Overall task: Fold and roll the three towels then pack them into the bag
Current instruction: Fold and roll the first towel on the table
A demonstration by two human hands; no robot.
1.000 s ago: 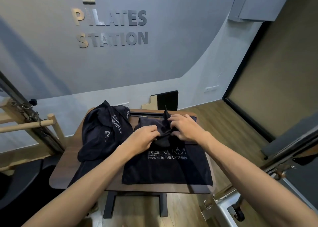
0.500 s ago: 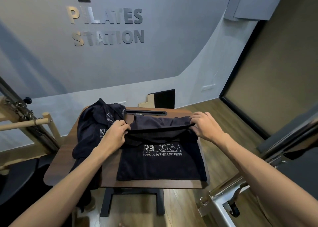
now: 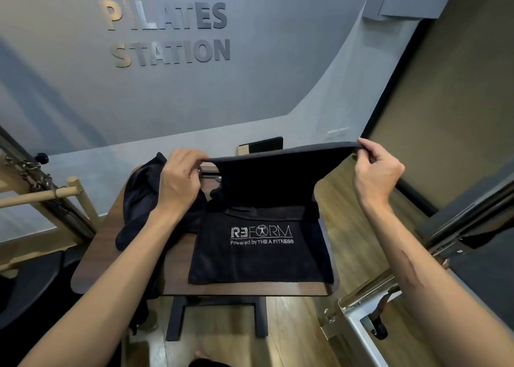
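A black towel [image 3: 267, 177] hangs stretched in the air above the small wooden table [image 3: 111, 255]. My left hand [image 3: 178, 180] pinches its left top corner and my right hand [image 3: 375, 169] pinches its right top corner. Below it, a black cloth printed "REFORM" [image 3: 261, 258] lies flat on the table; whether it is a towel or the bag I cannot tell. A heap of dark cloth [image 3: 139, 200] lies at the table's left side, partly behind my left arm.
A wooden frame with a dowel bar [image 3: 41, 197] stands to the left. A metal frame with a caster wheel [image 3: 370, 311] sits close on the right. A grey wall with lettering is behind the table, and the floor is wood.
Both hands gripped the cloth near the table's middle, slid apart to its two corners, then lifted it off the table and pulled it taut in the air.
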